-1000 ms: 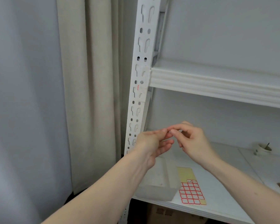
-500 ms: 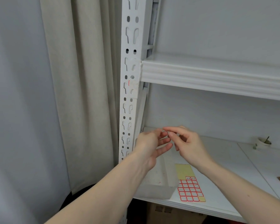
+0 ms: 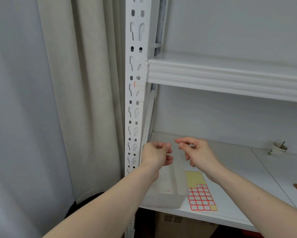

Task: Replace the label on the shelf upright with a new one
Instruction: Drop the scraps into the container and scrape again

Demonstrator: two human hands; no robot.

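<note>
Shelf upright [image 3: 137,69] at left w/ torn label remnant [image 3: 139,88] by upper shelf. L hand [image 3: 157,156] fingers curled, pinch contents can't tell; R hand [image 3: 198,152] just right, thumb/forefinger near-pinched, apart. Label sheet [image 3: 200,194] near right

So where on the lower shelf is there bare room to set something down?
The widest bare patch lies right of the label sheet, between it and the small cup at the back. Another strip runs along the back wall behind the hands. It is crowded front left, where the tray and sheet sit side by side.
</note>
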